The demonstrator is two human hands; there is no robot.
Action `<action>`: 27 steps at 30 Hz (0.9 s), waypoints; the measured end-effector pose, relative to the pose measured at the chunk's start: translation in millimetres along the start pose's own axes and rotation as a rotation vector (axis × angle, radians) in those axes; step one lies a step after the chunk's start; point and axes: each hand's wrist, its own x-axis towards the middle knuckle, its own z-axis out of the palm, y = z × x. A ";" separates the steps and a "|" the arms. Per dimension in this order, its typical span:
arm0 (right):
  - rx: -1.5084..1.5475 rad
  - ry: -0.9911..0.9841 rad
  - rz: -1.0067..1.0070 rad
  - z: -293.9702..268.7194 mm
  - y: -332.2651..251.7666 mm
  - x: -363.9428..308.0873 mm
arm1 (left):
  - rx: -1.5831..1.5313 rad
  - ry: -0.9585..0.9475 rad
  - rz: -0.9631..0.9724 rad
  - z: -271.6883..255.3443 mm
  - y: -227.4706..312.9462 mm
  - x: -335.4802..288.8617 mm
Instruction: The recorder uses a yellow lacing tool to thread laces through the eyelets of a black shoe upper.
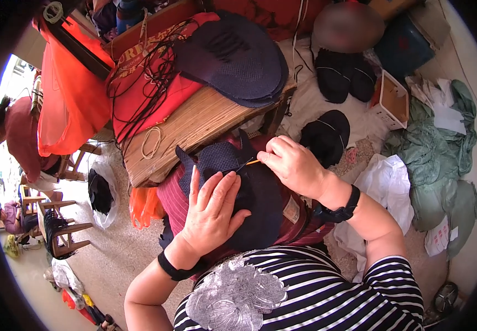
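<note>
On my lap lies a dark navy fabric piece (263, 207) with a dotted, textured part (219, 157) curling up at its far side. My left hand (212, 212) rests flat on it, fingers stretched out and thumb apart, pressing the cloth. To the right, my right hand (291, 165) is closed in a pinch on a thin tool with an orange shaft (254, 162). The tool points left, toward the left fingertips, and its dark tip meets the fabric; I cannot make out the tip's shape. Maroon striped cloth (175, 193) lies under the work.
A wooden bench (194, 124) ahead carries stacked dark sole-shaped pieces (233, 55), tangled black cord (144, 83) and a red bag (158, 107). Black slippers (326, 135) and a white basket (391, 99) stand to the right. Other people (26, 135) sit at far left.
</note>
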 end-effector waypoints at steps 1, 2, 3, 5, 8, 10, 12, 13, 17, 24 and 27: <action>0.002 -0.001 -0.003 -1.2 0.3 0.7 | 0.001 0.000 -0.004 -0.7 0.4 1.0; -0.013 0.002 -0.017 -2.7 0.0 0.7 | -0.016 -0.003 -0.010 -1.1 1.1 2.4; -0.029 0.005 -0.030 -3.6 0.1 0.2 | -0.033 -0.007 -0.016 -1.5 1.4 3.2; -0.033 -0.044 -0.013 -3.9 0.4 -4.0 | -0.029 -0.009 -0.011 -1.8 1.0 3.7; -0.029 -0.097 0.043 -7.2 1.6 -12.7 | -0.014 -0.020 -0.001 -1.8 0.6 2.9; -0.019 -0.103 0.082 -9.4 0.8 -16.3 | -0.004 -0.030 -0.001 -1.7 0.5 2.7; 0.032 -0.107 0.092 -14.4 -2.9 -18.1 | -0.023 -0.024 -0.003 -1.3 1.1 2.9; 0.032 -0.107 0.095 -14.0 -5.7 -18.4 | -0.024 -0.026 -0.002 -0.2 1.2 2.5; 0.002 -0.112 0.112 -12.0 -14.5 -11.7 | 0.001 0.014 0.014 1.8 1.4 4.5; -0.012 -0.119 0.070 -10.5 -11.7 -9.0 | -0.019 -0.015 0.003 -1.9 1.7 6.9; -0.043 -0.118 0.023 -6.2 -6.3 -7.6 | -0.008 -0.024 0.008 -2.4 1.2 7.8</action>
